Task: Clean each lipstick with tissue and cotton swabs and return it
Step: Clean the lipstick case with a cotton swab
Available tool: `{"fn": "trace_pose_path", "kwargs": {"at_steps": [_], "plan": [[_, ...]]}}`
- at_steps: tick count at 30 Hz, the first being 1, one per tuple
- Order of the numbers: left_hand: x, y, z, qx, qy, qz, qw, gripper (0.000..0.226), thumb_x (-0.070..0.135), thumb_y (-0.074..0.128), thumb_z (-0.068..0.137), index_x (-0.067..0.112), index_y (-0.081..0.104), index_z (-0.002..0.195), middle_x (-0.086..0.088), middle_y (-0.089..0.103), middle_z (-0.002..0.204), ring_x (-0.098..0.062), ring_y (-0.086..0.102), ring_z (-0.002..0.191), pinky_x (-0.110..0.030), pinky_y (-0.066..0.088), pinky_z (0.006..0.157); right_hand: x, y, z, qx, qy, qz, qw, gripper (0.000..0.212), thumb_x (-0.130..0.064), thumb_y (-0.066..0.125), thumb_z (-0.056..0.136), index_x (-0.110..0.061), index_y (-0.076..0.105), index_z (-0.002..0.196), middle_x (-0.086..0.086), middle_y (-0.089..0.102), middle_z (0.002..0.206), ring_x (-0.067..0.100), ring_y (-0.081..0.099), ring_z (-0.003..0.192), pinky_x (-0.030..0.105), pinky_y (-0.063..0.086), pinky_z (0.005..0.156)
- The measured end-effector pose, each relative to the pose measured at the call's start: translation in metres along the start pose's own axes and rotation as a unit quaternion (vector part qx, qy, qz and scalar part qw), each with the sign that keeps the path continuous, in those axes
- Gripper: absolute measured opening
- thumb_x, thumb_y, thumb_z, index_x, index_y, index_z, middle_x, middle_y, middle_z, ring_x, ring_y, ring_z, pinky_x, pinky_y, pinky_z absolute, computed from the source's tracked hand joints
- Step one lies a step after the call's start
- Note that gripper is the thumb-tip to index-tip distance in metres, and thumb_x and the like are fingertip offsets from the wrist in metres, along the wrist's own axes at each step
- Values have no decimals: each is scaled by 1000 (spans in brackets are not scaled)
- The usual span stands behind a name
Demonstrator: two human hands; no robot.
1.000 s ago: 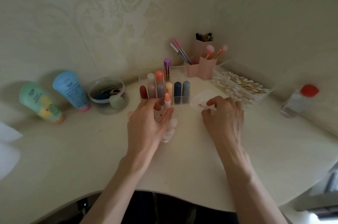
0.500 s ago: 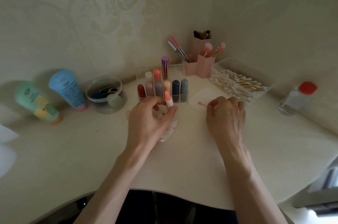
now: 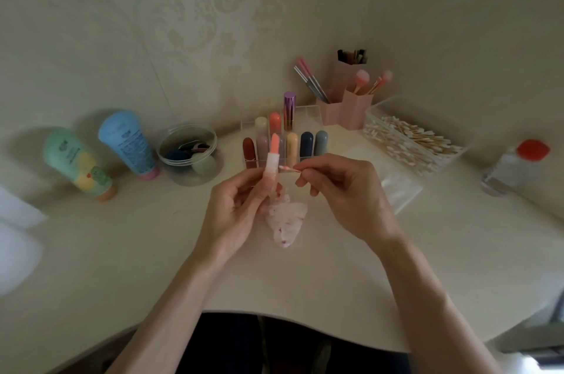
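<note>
Coral-pink and slant-tipped, the lipstick (image 3: 273, 154) stands upright in the air above the pale desk (image 3: 122, 251), just in front of the clear organiser (image 3: 311, 112). Its bare bullet rises out of a whitish, slightly see-through tube. The left hand (image 3: 235, 215) grips the lower part of that tube, fingers and thumb curled round it. The right hand (image 3: 341, 190) pinches a cotton swab (image 3: 289, 169) between thumb and forefinger, the other fingers loosely curled. The swab lies nearly level, and its pink-stained tip points at the side of the tube below the bullet. From here I cannot tell whether it touches. A crumpled tissue (image 3: 287, 218) smeared with pink and red lies on the desk under both hands. Capped lipsticks in dark red, mauve, tan, navy and grey-blue fill the organiser's front row. A clear box of swabs (image 3: 412, 141) sits to the right.
</note>
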State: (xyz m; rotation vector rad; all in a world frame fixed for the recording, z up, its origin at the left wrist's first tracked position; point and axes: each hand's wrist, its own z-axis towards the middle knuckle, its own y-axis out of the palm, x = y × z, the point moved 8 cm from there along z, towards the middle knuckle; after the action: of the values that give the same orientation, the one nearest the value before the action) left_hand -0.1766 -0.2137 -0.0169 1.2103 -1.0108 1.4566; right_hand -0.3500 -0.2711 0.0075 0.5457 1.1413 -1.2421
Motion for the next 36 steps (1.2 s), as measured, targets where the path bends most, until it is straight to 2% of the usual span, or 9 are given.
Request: {"fn": "trace_pose_path", "kwargs": {"at_steps": [4,9,12,16,19,21,28,33,36], "plan": [[-7,-3,-2,14,-25,-48,998,30,12,74,84,4,73,112,-11,79,95,-17,77,87,-22,61,75,1,4,-1,1,8,3,1000,13,-5,70,98,-14,78,104,-10,76,83,8,71,77,20,54,72],[-9,-6,0,24,-18,-62,998,33,13,78,79,-2,73,108,-14,79,94,-21,76,86,-26,62,77,0,8,-3,-8,-4,-28,1000,8,-9,75,96,-12,80,101,-10,76,87,18,72,83,38,58,74],[-9,-6,-1,19,-14,-67,997,33,15,78,78,0,73,108,-13,79,95,-24,77,89,-28,62,79,-3,10,-3,-15,-17,-33,999,8,-10,74,96,-14,79,100,-9,75,87,19,71,80,37,57,71],[-9,-5,-1,14,-10,-62,998,34,18,81,77,3,74,107,-13,79,97,-28,76,93,-37,61,85,-2,12,-3,-21,-15,-33,999,9,-9,73,97,-15,79,98,-11,74,85,12,68,77,22,52,69],[-10,-6,0,13,-9,-56,998,38,21,93,75,8,76,106,-14,78,99,-41,72,92,-52,59,87,0,14,-4,-22,-1,-31,999,9,-9,73,98,-15,79,96,-10,74,84,14,67,75,29,54,68],[-9,-6,-1,8,-4,-50,999,43,31,89,72,10,77,107,-13,78,101,-47,70,95,-54,59,87,1,15,-4,-26,4,-34,999,9,-10,73,98,-15,80,97,-8,75,85,18,68,75,35,56,69],[-8,-2,-1,-7,5,-19,1000,29,22,83,79,17,78,107,-7,80,100,-34,75,93,-46,61,86,3,16,-4,-38,28,10,999,10,-10,75,96,-10,79,105,-5,79,89,13,75,85,26,60,78],[-5,4,-2,-29,18,-30,999,23,19,73,88,26,79,109,-6,80,96,-19,76,85,-23,57,69,9,17,-5,-52,64,46,996,16,-8,73,96,-10,80,110,-2,81,97,14,77,94,28,61,87],[-5,7,-2,-42,30,-13,999,24,13,66,96,21,76,116,-14,77,88,-22,72,75,-30,56,63,10,15,-4,-45,64,31,996,16,-7,74,95,-11,81,109,-4,81,97,13,77,94,26,60,87]]}}
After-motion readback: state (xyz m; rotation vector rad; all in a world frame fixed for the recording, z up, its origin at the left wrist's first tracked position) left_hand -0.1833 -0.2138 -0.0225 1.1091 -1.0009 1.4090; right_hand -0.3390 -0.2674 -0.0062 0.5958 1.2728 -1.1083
